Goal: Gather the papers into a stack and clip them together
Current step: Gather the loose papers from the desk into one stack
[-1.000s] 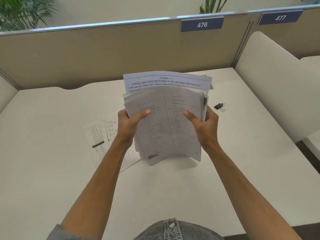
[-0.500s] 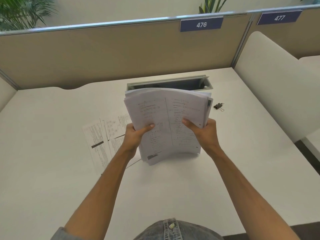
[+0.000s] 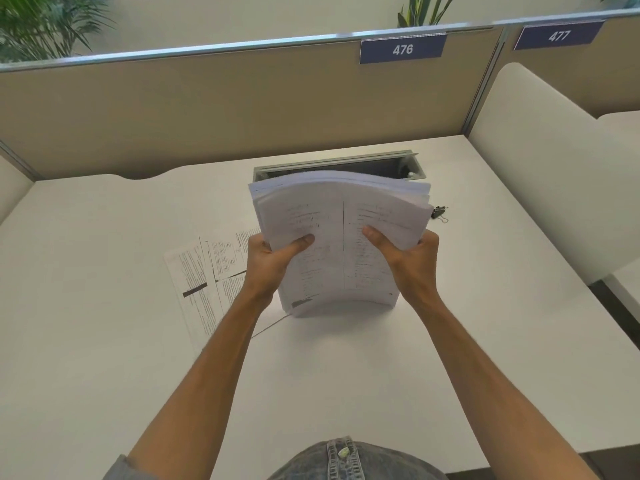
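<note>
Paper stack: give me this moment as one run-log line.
phase: squaring stack | left hand: grips paper stack | right hand: grips it | stack: upright on desk | binder clip: unused | loose sheets: ungathered

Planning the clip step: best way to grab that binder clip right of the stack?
Take the binder clip by its black body, thumb and forefinger pinching the sides, coming from above and the right. It lies flat on the desk with its wire loops trailing right, and the paper stack crowds its left side.

Desk front bare; loose sheets left, binder clip right.
</note>
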`<state>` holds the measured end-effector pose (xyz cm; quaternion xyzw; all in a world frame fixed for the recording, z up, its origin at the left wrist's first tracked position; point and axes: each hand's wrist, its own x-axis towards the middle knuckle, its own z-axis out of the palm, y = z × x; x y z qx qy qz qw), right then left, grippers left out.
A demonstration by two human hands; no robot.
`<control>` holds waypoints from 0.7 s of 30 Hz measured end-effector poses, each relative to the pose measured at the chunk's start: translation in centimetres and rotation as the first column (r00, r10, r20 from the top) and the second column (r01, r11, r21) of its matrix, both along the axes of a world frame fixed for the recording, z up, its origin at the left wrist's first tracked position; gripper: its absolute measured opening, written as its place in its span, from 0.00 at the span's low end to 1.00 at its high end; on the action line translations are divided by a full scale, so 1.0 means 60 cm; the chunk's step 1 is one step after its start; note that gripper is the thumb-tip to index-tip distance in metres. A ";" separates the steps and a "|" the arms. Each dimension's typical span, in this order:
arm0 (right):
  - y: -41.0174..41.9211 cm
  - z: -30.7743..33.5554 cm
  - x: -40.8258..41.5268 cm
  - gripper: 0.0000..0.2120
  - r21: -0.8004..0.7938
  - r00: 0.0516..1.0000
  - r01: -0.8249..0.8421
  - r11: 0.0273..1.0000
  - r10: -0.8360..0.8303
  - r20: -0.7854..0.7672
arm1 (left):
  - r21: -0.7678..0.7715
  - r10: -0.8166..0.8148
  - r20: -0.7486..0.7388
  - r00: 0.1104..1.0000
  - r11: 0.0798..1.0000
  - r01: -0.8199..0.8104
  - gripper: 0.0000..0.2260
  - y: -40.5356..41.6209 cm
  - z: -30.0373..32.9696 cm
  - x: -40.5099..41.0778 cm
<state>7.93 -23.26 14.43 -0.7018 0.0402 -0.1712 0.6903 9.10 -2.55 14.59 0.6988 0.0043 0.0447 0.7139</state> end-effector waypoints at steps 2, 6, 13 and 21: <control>-0.006 0.014 0.003 0.14 -0.025 0.999 -0.027 0.999 0.028 0.043 | -0.001 -0.011 0.014 1.000 1.000 0.011 0.12 0.000 0.010 0.004; -0.018 0.030 0.011 0.14 -0.020 0.991 -0.123 0.992 0.124 0.058 | -0.006 -0.040 0.012 0.999 0.999 0.040 0.11 0.002 0.017 0.010; -0.018 -0.022 0.014 0.11 0.067 0.969 -0.218 0.974 0.224 -0.106 | -0.007 -0.076 -0.058 0.995 0.997 0.076 0.18 -0.007 -0.019 0.002; -0.002 -0.055 0.005 0.05 0.124 0.986 -0.094 0.988 0.110 -0.123 | -0.049 -0.020 -0.075 0.997 0.999 0.017 0.15 -0.015 -0.055 -0.008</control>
